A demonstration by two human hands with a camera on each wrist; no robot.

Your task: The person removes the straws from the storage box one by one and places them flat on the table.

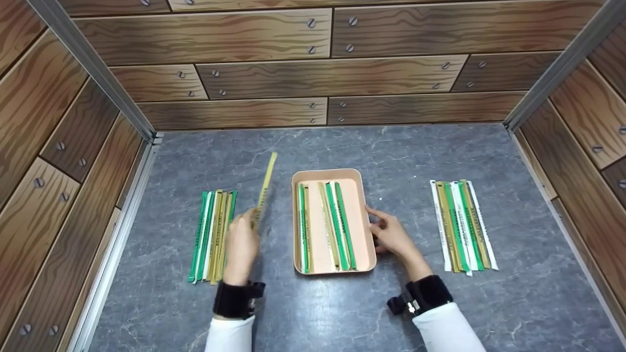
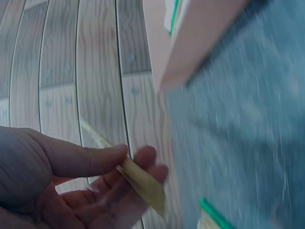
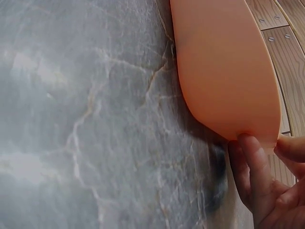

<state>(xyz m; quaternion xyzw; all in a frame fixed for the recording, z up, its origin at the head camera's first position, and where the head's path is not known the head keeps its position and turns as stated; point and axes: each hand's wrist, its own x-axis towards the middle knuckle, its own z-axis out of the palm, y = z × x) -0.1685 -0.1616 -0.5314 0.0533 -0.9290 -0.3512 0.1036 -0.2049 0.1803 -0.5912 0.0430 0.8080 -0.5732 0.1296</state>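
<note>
My left hand [image 1: 243, 247] pinches a slim yellow stick packet [image 1: 267, 182] between thumb and fingers. The packet points up and away, between the left row of packets and the tray; its flat end [image 2: 150, 191] shows in the left wrist view. A shallow peach tray [image 1: 368, 244] stands in the middle, holding green, white and gold stick packets [image 1: 337, 225] in two groups with a gap between. My right hand [image 1: 393, 237] touches the tray's right side, its fingertips [image 3: 250, 145] on the outer wall and at the rim.
Left of the tray lies a row of green, white and gold stick packets [image 1: 208, 234], partly behind my left hand. Another such row [image 1: 459, 225] lies on the right. Wood-patterned walls [image 1: 264, 80] enclose the grey marbled tabletop [image 1: 323, 313] at the back and sides.
</note>
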